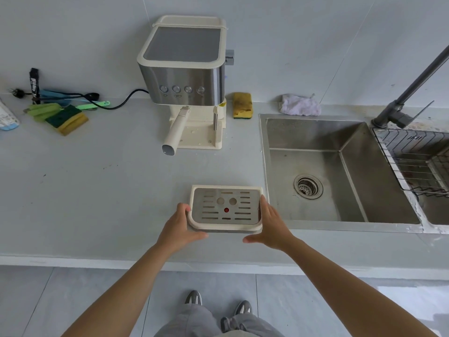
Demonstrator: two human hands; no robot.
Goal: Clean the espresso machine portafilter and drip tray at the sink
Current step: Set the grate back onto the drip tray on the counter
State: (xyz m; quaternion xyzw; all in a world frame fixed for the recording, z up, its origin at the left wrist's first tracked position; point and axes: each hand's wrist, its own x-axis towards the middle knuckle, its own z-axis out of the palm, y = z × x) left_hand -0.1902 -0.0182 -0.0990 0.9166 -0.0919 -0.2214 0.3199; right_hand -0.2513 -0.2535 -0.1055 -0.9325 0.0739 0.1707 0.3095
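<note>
The drip tray (pixel 226 187) is taken at both ends, right at the front of the countertop (pixel 97 186). The left hand (pixel 181 223) is wrapped round the left end, thumb hooked over the cream rim and fingers tucked under the front edge. The right hand (pixel 268 223) is laid flat against the right side, fingers straight along the edge and thumb spread below the front corner. The slotted steel grate (pixel 243 203) is seated in the tray, with the red float (pixel 226 210) showing at its middle. Whether the tray is resting on the counter or is raised just off it cannot be told for certain. The sink (pixel 315 132) is just beside the tray on the right, its basin bare down to the drain strainer (pixel 308 186), and the faucet (pixel 413 86) is angled in from the far right above a wire rack (pixel 413 161). Further back, the espresso machine (pixel 184 76) is seen with its tray slot vacant and the portafilter (pixel 176 128) locked in place, handle pointing forward. A yellow sponge (pixel 242 105) and a crumpled cloth (pixel 300 105) are parked against the wall between machine and sink. So the tray-carrying step is judged to be in hand, early in the job, with the portafilter not yet dealt with. A short level shift to the right over the sink rim is called for next, the tray being kept flat so that any liquid inside is not spilled on the counter.
</note>
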